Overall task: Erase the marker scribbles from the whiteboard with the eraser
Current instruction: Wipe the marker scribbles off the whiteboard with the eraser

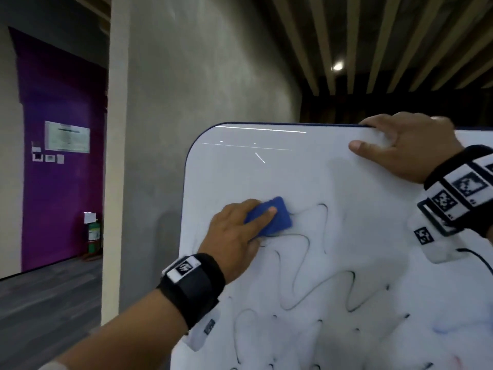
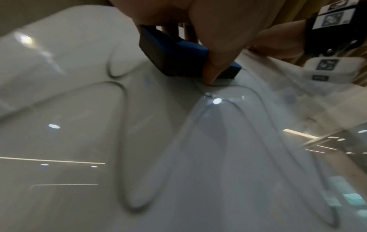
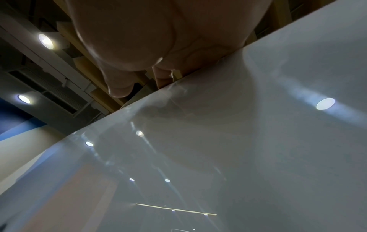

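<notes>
No text, brand or number can be read anywhere. The wristbands [image 1: 458,193] behind each hand carry only black-and-white square code markers, not lettering. The poster [image 1: 67,136] on the purple wall [image 1: 61,182], far off beyond the left hand [image 1: 234,231], is too blurred to read, as are the small signs beneath it.

The eraser's [image 1: 269,218] face against the whiteboard [image 1: 346,209] is hidden, and its near end is covered by the left hand [image 1: 234,231]. Scribbles [image 1: 320,289] below that grip are cut off by the head view's bottom edge, and they are blurred in the left wrist view. Past the right hand's [image 1: 405,148] grip, its fingers are hidden behind the top edge. The board's right side is cut off.
</notes>
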Available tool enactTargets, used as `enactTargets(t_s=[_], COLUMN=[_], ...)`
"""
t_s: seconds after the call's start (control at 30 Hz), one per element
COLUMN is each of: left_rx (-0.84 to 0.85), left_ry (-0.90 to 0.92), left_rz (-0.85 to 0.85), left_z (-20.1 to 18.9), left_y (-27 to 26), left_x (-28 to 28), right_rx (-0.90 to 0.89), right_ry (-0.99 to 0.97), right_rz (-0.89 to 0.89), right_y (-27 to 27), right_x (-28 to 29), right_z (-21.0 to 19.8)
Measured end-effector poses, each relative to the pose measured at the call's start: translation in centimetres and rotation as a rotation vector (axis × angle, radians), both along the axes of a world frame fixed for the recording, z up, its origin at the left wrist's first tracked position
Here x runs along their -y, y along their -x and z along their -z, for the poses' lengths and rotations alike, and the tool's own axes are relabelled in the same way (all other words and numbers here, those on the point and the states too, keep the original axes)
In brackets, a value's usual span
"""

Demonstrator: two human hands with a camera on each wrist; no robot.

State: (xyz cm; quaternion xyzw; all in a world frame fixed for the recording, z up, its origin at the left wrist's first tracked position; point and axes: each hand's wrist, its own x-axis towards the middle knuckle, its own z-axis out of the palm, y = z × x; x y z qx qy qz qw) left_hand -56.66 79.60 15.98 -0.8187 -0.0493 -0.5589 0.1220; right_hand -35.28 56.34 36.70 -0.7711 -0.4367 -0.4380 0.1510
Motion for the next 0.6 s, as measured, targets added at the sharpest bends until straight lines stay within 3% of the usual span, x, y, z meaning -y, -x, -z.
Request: enactTargets(t_s=[0.17, 0.43, 0.6], left_rx=[0.112, -0.091, -0.011], left_ry=[0.048, -0.142, -0.106], left_rz=[-0.097, 0.077, -0.01], left_z=[0.1, -2.5, -2.4], left_y=[2.4, -7.1, -3.4], left_x=[-2.4, 7.8, 4.2], right_rx=[0.026, -0.004, 0.014], right_ry=[0.008, 0.045, 0.039], right_rz=[0.027, 0.008, 0.003], right_y=[0.0, -0.3, -0.2], right_x=[-0.1, 0.3, 0.5], right_z=[0.0, -0.1, -0.1])
